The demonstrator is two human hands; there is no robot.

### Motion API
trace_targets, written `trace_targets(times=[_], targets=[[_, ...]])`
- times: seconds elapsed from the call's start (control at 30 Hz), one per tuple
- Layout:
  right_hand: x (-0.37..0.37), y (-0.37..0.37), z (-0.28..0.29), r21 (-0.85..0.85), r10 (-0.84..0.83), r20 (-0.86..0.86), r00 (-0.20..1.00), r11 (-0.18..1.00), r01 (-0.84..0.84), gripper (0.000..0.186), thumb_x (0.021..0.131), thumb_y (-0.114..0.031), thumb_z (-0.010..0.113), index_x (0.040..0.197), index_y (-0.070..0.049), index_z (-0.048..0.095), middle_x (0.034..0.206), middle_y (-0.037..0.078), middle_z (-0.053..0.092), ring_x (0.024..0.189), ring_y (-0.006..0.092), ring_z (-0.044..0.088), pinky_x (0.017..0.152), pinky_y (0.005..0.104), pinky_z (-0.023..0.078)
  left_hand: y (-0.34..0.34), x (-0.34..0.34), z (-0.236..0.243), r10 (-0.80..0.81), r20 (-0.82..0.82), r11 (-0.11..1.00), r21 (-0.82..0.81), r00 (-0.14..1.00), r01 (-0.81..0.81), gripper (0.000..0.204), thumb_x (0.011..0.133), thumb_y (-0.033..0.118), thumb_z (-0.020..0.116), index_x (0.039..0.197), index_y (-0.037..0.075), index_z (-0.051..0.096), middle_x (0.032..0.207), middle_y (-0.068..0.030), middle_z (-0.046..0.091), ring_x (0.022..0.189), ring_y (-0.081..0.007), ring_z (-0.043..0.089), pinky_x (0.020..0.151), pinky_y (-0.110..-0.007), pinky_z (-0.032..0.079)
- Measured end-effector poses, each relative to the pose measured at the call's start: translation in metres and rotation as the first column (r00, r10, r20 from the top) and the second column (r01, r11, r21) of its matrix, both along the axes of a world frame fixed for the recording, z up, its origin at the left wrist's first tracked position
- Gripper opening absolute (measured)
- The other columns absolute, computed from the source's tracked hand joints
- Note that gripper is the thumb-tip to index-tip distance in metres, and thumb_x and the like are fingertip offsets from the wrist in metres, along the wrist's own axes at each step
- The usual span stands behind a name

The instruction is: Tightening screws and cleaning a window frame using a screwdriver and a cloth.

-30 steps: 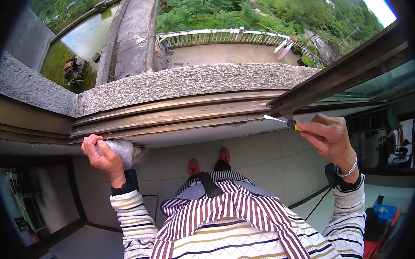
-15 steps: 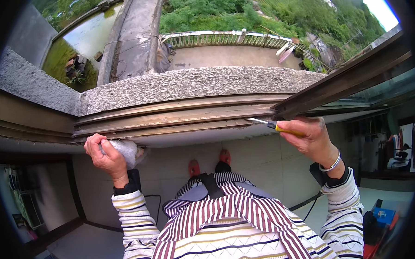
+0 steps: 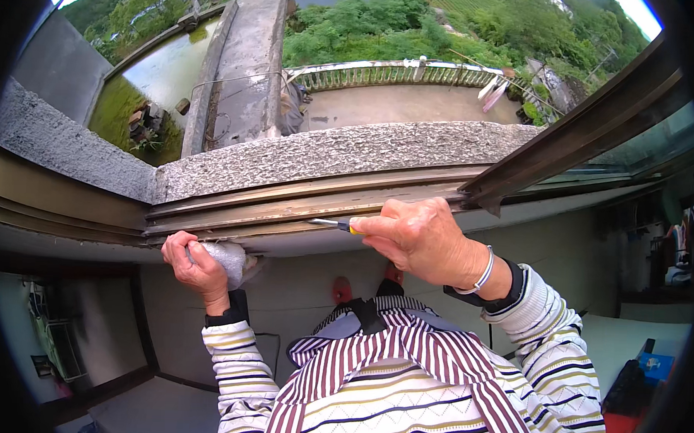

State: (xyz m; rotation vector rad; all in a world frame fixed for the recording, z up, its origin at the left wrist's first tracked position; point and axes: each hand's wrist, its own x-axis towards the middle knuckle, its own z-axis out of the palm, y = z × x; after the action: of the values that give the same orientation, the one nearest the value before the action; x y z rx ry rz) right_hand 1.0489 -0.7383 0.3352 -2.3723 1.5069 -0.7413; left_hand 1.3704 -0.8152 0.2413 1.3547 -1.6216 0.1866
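A person in a striped sweater (image 3: 353,422) leans over a brown window track (image 3: 394,194), seen from above. The right hand (image 3: 427,239) grasps a screwdriver (image 3: 346,226), fingers closed about its yellow-and-black handle. The metal shaft points left from those fingers, its tip at the track's near edge (whether it touches is hard to tell). A pale bracelet (image 3: 480,275) circles the wrist behind them. Well to the left of the right fingers, the left hand (image 3: 197,268) grips a whitish, crumpled-looking bundle (image 3: 227,256), its fingers curled just beside the track. Beyond both sets of fingers runs a rough grey ledge (image 3: 334,148); to the right of the right fingers slants a dark window frame (image 3: 583,122). Far behind them, at lower right, a blue box (image 3: 656,366) carries a marking too small to read.
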Motion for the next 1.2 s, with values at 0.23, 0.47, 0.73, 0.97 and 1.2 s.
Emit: trace_targets(times=[0.23, 0.47, 0.73, 0.97, 1.2], targets=[[-0.075, 0.057, 0.044, 0.125, -0.177, 0.024, 0.984, 0.977, 0.173, 0.032, 0.069, 0.001, 0.073, 0.098, -0.01, 0.069, 0.07, 0.008, 0.063, 0.055, 0.0192, 0.059, 0.048, 0.0277, 0.043, 0.002, 0.005, 0.001, 0.001, 0.025, 0.999, -0.053, 1.0, 0.0, 0.008, 0.077, 0.006, 0.045, 0.079, 0.003, 0.052, 0.081, -0.01, 0.054, 0.086, -0.0281, 0.049, 0.082, -0.039, 0.039], [-0.101, 0.063, 0.045, 0.019, -0.212, -0.115, 0.97, 0.976, 0.215, 0.031, 0.067, -0.001, 0.074, 0.097, -0.009, 0.068, 0.067, 0.01, 0.06, 0.055, 0.0234, 0.056, 0.049, 0.0292, 0.041, 0.001, 0.003, -0.003, -0.002, -0.024, 1.0, -0.025, 1.0, 0.002, 0.008, 0.076, 0.004, 0.045, 0.079, 0.002, 0.052, 0.083, -0.0095, 0.054, 0.087, -0.0282, 0.049, 0.083, -0.039, 0.039], [-0.098, 0.046, 0.037, 0.011, -0.008, -0.077, 0.997, 1.0, 0.009, 0.034, 0.065, 0.004, 0.074, 0.097, -0.007, 0.067, 0.064, 0.008, 0.056, 0.054, 0.022, 0.054, 0.049, 0.0297, 0.04, 0.002, 0.004, -0.002, -0.014, -0.034, 0.999, -0.039, 0.999, 0.013, 0.008, 0.077, 0.004, 0.045, 0.08, 0.003, 0.053, 0.084, -0.0097, 0.055, 0.091, -0.0295, 0.049, 0.088, -0.041, 0.038], [-0.068, 0.031, 0.016, 0.03, 0.032, -0.123, 0.992, 0.999, -0.029, 0.043, 0.066, 0.005, 0.073, 0.105, -0.01, 0.066, 0.067, 0.008, 0.059, 0.053, 0.0207, 0.056, 0.046, 0.0291, 0.041, 0.0, 0.006, -0.005, -0.025, -0.063, 0.997, -0.069, 0.998, 0.021, 0.008, 0.077, 0.005, 0.045, 0.08, 0.003, 0.053, 0.082, -0.0096, 0.054, 0.088, -0.0298, 0.048, 0.09, -0.042, 0.038], [0.009, -0.001, 0.021, 0.005, 0.088, -0.199, 0.976, 0.996, -0.089, 0.042, 0.068, -0.002, 0.074, 0.107, -0.013, 0.065, 0.064, 0.006, 0.058, 0.05, 0.0219, 0.056, 0.044, 0.0307, 0.041, 0.0, 0.01, -0.004, -0.079, -0.079, 0.994, -0.084, 0.994, 0.072, 0.01, 0.076, 0.004, 0.046, 0.082, 0.003, 0.053, 0.083, -0.0107, 0.055, 0.087, -0.0298, 0.05, 0.09, -0.043, 0.038]])
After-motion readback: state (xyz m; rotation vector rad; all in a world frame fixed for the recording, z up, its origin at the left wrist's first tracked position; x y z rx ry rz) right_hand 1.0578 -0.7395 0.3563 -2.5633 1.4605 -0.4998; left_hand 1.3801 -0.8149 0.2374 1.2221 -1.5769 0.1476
